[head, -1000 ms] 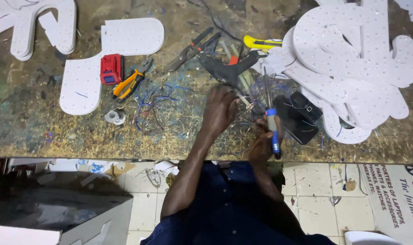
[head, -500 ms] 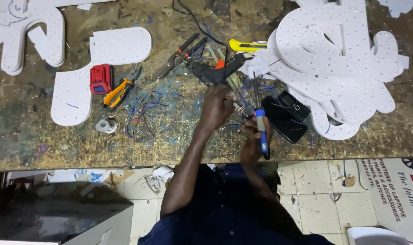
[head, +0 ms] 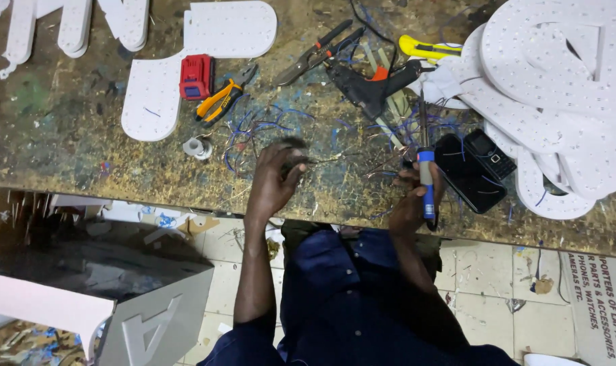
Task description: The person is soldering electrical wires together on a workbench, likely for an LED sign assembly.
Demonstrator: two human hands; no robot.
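My right hand [head: 412, 196] grips a blue-handled soldering iron [head: 424, 177], its tip pointing up toward a tangle of thin wires [head: 382, 163] on the worn wooden bench [head: 84, 163]. My left hand [head: 275, 177] hovers over the bench near its front edge, blurred, fingers pinched on thin wires that run right toward the iron. Loose blue wire scraps [head: 253, 132] lie just above the left hand.
A black glue gun [head: 369, 85], snips [head: 314, 54], yellow pliers [head: 220, 102], a red battery [head: 197, 76], a yellow cutter [head: 426, 49], two phones [head: 474, 166] and a small solder spool [head: 198, 147] lie on the bench. White perforated foam letters [head: 558, 81] pile at right and back left.
My left hand has moved left, away from the wire tangle, pulling wires with it. The right hand still holds the soldering iron in about the same place.
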